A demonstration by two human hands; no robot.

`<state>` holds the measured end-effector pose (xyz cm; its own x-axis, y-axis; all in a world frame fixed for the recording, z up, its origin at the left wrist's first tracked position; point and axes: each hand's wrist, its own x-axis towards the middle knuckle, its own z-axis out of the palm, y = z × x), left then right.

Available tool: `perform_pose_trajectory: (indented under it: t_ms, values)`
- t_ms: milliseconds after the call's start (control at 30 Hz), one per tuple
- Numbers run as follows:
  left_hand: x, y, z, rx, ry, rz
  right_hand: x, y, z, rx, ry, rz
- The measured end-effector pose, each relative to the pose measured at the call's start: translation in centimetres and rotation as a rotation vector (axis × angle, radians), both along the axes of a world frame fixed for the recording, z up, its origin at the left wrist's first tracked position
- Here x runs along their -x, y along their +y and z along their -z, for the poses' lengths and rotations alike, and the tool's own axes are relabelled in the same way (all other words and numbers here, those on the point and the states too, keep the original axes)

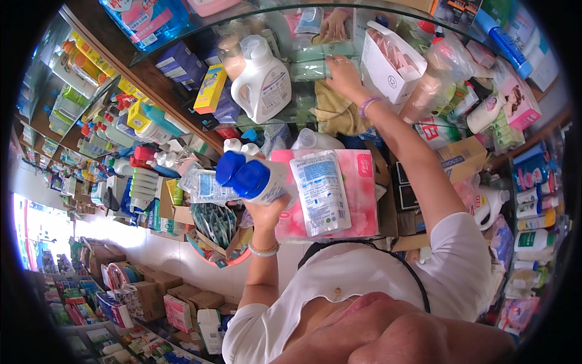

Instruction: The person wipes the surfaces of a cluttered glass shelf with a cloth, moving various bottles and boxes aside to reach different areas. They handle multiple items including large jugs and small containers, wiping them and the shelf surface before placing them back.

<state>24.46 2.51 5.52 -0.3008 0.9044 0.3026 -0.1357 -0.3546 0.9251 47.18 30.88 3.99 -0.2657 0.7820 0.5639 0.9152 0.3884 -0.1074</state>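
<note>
My left hand (pixel 268 210) grips two white bottles (pixel 268 193) with blue caps, held tilted in front of the shelves. Reaching up and forward, my right hand (pixel 343 75) lies palm down on a greenish glass shelf (pixel 302 68), fingers spread a little; what is under the palm is hidden. A crumpled yellow-brown cloth (pixel 338 109) lies just below that wrist. To the left stands a large white jug (pixel 263 79) with a handle, and to the right an opened white carton (pixel 393 63) of pink sachets. Before my chest, a printed pouch (pixel 320 193) rests on a pink package (pixel 361 200).
A glass shelf edge (pixel 291 9) crosses above my right hand. Purple boxes (pixel 182 66) and a yellow box (pixel 210 88) flank the jug. An open carton of sachets (pixel 216 227) stands at the left. Cardboard boxes (pixel 154 291) sit on the floor behind.
</note>
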Motion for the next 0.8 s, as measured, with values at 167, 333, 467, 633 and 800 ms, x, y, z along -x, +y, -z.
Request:
perform_pose_trajectory:
  t_ms: [167, 333, 467, 633, 800]
  values:
    - [-0.7, 2.0, 0.4, -0.020, -0.022, -0.031, 1.7, 3.3, 3.2, -0.009, -0.173, 0.121]
    - [0.0, 1.3, 1.4, 0.048, 0.013, -0.021, -0.7, 5.0, 2.2, 0.155, 0.113, 0.047]
    - [0.7, 0.1, 2.3, 0.043, -0.070, -0.112, -0.1, 4.0, -2.7, 0.245, 0.738, -0.341]
    - [0.2, -0.1, 2.8, 0.060, -0.118, -0.157, 3.8, 7.4, -2.3, 0.706, 1.177, -0.666]
    - [0.2, -0.6, 3.7, 0.119, -0.104, -0.150, 7.4, 11.7, 3.8, 0.685, 0.967, -0.608]
